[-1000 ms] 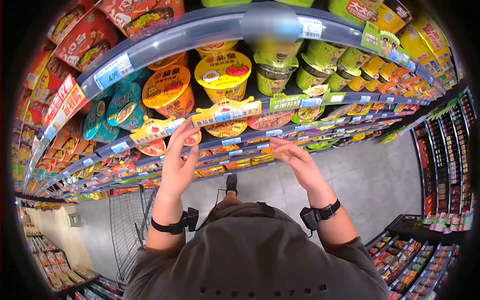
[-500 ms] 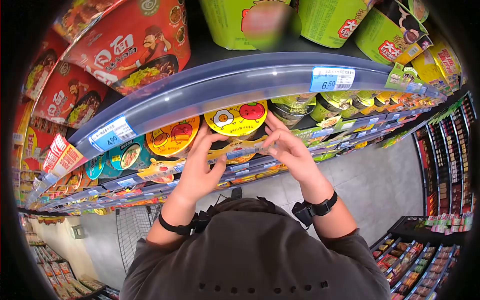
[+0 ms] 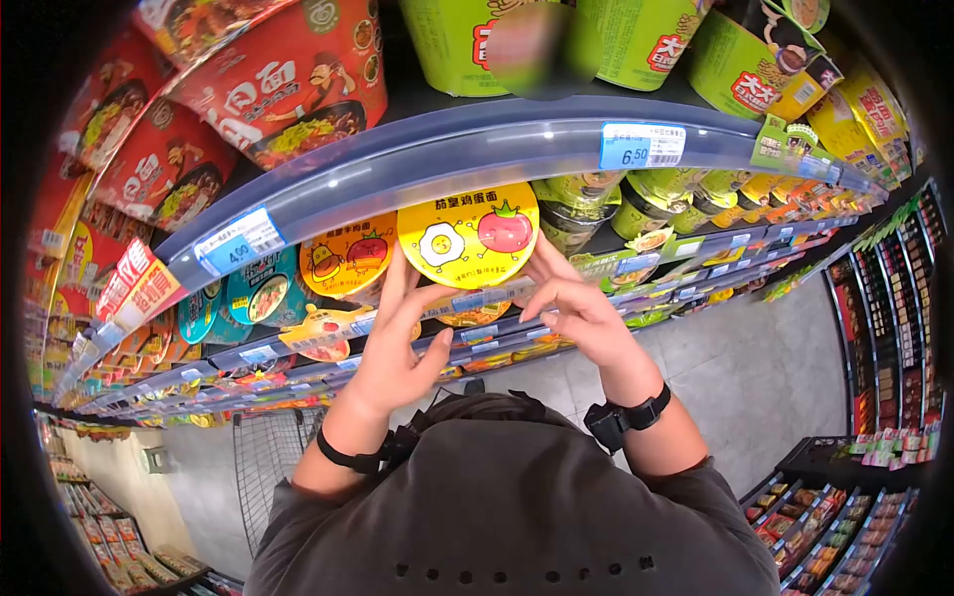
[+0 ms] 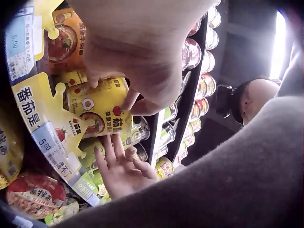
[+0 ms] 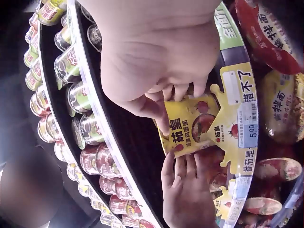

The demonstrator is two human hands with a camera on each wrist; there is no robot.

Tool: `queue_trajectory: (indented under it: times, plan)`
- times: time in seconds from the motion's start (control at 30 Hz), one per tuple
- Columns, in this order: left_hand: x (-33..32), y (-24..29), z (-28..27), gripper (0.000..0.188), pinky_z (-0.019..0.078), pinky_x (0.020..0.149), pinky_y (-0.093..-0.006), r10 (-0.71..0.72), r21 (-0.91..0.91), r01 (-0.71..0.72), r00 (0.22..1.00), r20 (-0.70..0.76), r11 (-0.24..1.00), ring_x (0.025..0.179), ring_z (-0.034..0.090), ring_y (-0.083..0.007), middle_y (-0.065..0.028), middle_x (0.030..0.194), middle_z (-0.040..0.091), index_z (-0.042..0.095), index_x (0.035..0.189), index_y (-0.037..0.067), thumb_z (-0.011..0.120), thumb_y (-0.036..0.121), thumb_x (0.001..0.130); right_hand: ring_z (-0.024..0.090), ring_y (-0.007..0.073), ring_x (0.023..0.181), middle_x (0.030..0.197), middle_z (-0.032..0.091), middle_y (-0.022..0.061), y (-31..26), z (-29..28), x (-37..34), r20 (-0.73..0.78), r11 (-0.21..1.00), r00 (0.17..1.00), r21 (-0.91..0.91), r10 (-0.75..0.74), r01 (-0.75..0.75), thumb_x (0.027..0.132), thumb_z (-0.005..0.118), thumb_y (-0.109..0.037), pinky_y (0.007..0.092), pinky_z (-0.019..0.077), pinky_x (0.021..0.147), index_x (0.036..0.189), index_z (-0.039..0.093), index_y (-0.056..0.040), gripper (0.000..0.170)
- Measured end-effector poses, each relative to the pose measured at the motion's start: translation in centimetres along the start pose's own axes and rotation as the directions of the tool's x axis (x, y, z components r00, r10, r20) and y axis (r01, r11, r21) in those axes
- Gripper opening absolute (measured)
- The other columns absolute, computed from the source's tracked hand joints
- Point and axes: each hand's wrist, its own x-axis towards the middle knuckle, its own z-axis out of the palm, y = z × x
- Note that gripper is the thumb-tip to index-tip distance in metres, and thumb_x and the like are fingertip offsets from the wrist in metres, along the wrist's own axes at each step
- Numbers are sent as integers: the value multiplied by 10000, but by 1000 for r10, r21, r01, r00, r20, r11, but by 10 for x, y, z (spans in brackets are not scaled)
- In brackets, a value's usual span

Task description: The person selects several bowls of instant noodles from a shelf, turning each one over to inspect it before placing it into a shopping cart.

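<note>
A yellow instant noodle cup (image 3: 469, 238) with an egg and a tomato drawn on its lid is between my two hands at the shelf front. My left hand (image 3: 399, 348) holds its left side, and my right hand (image 3: 588, 318) its right side. In the left wrist view the cup's yellow wall (image 4: 97, 107) shows behind the crown-shaped price strip (image 4: 45, 123), with fingers on both sides. In the right wrist view, my right thumb (image 5: 159, 114) lies along the cup's edge. An orange noodle cup (image 3: 346, 260) stands just left of it.
A shelf rail (image 3: 477, 149) with price tags arches over the hands, below large red tubs (image 3: 288, 94) and green tubs (image 3: 631, 45). Teal cups (image 3: 260, 293) stand at left, green cups (image 3: 651, 204) at right. A wire cart (image 3: 268, 457) is behind on the left.
Both hands reached up under the rail to the yellow cup and took hold of its sides. The cup has come forward, showing more of its lid. The view has moved closer to the shelf.
</note>
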Motion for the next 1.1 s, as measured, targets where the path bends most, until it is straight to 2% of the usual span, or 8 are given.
queue_trajectory:
  times: [0.17,0.33,0.43,0.47,0.53,0.67,1.07,1.1]
  plan:
    - [-26,8,2,308,234,1230,-510,126,51,-120,985,-118,991,1553,247,-488,-375,1669,144,660,1170,-10,606,35,871,128,402,1605,1722,109,260,-18,22,-23,92,996,995,-74,-34,40,866,573,32,519,138,1274,983,743,-10,211]
    - [-70,38,3,304,261,1223,-497,66,34,-61,986,-155,998,1524,333,-469,-359,1627,299,672,1156,-21,609,25,861,160,399,1600,1719,136,256,-17,33,-68,122,997,990,39,-73,69,885,573,-33,538,148,1268,950,750,-3,191]
    - [-108,51,11,344,356,1183,-454,-33,-125,11,983,-179,992,1439,495,-380,-293,1539,488,647,1220,-40,594,-7,881,160,407,1598,1721,140,245,-16,39,-103,73,978,997,207,5,-20,888,587,-57,566,154,1263,913,739,5,166]
    - [-123,53,16,344,356,1183,-454,-47,-119,25,980,-191,993,1439,495,-380,-293,1539,488,647,1220,-40,594,-7,881,160,407,1598,1721,140,245,-14,39,-115,88,976,996,217,13,-31,888,587,-57,566,154,1263,913,739,5,166]
    - [-156,60,27,414,375,1176,-443,-297,-398,220,944,-142,891,1436,504,-325,-247,1508,539,591,1308,-50,549,-58,896,165,414,1595,1723,143,237,-10,40,-137,113,951,987,273,116,-143,897,584,-58,570,162,1262,890,727,4,156]
    - [-193,80,45,536,358,1189,-404,-477,-456,370,867,-143,810,1421,520,-282,-221,1467,582,495,1423,-43,522,-106,891,201,418,1584,1719,158,233,1,51,-184,133,895,958,344,253,-284,904,591,-52,573,185,1261,898,711,10,135]
    - [-249,106,43,717,452,1087,-361,-537,-84,538,843,35,839,1300,634,-317,-204,1330,693,384,1579,42,629,0,906,272,381,1562,1709,220,201,37,77,-260,237,665,859,552,454,-503,939,593,-92,552,192,1273,980,715,22,172]
    - [-255,110,41,746,486,1025,-356,-568,-14,569,822,44,822,1195,683,-313,-198,1337,690,352,1593,43,648,26,909,285,376,1556,1707,235,187,38,83,-258,256,647,848,556,464,-522,943,609,-113,547,188,1279,1000,725,22,187]
